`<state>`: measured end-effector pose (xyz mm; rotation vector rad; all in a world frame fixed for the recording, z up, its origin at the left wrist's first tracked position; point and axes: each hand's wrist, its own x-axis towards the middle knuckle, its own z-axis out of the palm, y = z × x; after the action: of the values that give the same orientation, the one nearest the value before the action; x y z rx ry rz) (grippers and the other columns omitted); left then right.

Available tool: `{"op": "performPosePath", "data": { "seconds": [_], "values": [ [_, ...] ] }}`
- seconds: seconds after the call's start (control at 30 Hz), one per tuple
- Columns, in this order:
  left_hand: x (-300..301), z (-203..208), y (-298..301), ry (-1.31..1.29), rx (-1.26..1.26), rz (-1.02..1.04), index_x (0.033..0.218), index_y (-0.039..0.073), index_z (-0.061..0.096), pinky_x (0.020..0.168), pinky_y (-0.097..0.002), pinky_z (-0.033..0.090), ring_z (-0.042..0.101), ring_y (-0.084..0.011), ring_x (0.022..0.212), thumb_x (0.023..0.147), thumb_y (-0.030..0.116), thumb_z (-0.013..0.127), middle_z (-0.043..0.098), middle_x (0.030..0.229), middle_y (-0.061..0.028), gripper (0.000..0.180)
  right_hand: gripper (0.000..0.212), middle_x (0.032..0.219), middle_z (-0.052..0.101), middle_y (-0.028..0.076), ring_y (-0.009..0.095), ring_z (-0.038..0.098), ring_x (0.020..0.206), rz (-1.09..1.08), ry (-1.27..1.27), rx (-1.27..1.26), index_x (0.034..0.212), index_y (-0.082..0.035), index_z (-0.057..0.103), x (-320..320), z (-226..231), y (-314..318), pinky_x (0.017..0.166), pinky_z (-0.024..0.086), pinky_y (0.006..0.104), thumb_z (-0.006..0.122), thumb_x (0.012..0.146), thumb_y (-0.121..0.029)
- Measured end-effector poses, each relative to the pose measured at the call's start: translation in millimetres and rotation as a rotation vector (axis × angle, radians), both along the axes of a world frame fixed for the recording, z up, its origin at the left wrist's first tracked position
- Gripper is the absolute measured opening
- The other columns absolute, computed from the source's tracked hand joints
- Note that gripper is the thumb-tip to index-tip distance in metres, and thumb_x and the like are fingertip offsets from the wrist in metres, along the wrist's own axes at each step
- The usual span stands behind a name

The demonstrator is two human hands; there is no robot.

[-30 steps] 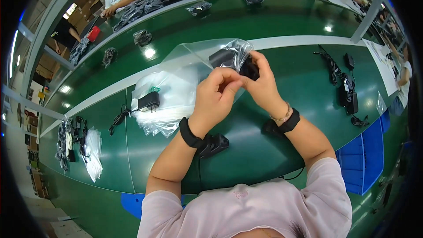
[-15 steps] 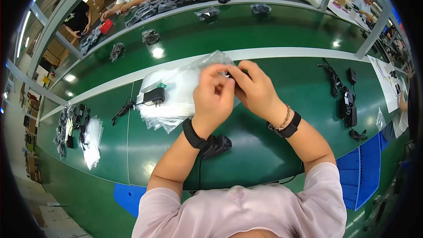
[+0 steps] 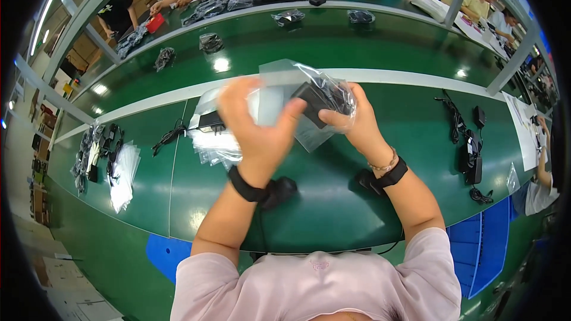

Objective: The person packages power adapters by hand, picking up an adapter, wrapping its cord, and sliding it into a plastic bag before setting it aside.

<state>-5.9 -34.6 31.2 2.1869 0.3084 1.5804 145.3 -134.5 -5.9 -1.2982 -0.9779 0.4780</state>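
Observation:
A clear plastic bag point(image 3: 316, 140) hangs above the bench with a black power adapter point(image 3: 308, 96) and its coiled cable inside. My right hand point(image 3: 364, 123) is closed on the bag's right side, with the thumb over the front near the adapter. My left hand point(image 3: 257, 123) is slightly blurred, its fingers and thumb spread apart. Its thumb tip is close to the adapter's left side; I cannot tell whether it touches the bag. Behind the left hand lies a stack of clear bags point(image 3: 221, 148) with another black adapter point(image 3: 210, 120) on top, partly hidden.
Adapters with cables point(image 3: 471, 154) lie at the right, and cables beside a fan of bags point(image 3: 125, 172) at the left. Beyond a white rail point(image 3: 404, 75), a green belt point(image 3: 256, 47) carries several bagged items. Blue bins point(image 3: 467, 249) stand below the bench. Other people work across the belt.
My hands were together at the bag; now the left has moved left and opened. The bagged adapter has come into plain view in my right hand. The view has shifted slightly.

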Motion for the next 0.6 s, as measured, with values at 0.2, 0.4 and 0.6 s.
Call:
{"op": "performPosePath", "data": {
  "seconds": [0.2, 0.4, 0.6],
  "values": [
    [2, -23, 27, -0.006, -1.023, -0.579, 0.114, -0.001, 0.047, 0.083, -0.0297, 0.045, 0.057, -0.0182, 0.09, 0.076, 0.009, 0.069, 0.059, 0.097, -0.0083, 0.045, 0.063, 0.104, 0.057, 0.013, 0.019, 0.057, 0.093, 0.037, 0.007, 0.004, 0.117, 0.003, 0.039, -19, 2, 5, 0.081, 0.046, 0.0301, 0.074, 0.072, -0.02],
    [23, -48, 18, -0.045, -1.293, -0.901, 0.111, 0.0, 0.051, 0.08, -0.0279, 0.046, 0.057, -0.014, 0.09, 0.079, 0.008, 0.066, 0.059, 0.101, -0.0067, 0.036, 0.064, 0.117, 0.051, 0.018, 0.026, 0.055, 0.102, -0.233, -0.597, 0.036, 0.124, 0.003, 0.035, -38, -6, 11, 0.086, 0.045, 0.0335, 0.07, 0.073, -0.013],
    [27, -57, 14, -0.066, -1.381, -0.858, 0.105, 0.0, 0.055, 0.076, -0.027, 0.048, 0.058, -0.0126, 0.086, 0.078, 0.004, 0.065, 0.061, 0.097, -0.0053, 0.029, 0.068, 0.124, 0.046, 0.019, 0.028, 0.052, 0.107, -0.045, -0.662, -0.134, 0.133, 0.003, 0.027, -30, -5, 11, 0.089, 0.043, 0.0336, 0.064, 0.077, -0.008]
  ]
}}
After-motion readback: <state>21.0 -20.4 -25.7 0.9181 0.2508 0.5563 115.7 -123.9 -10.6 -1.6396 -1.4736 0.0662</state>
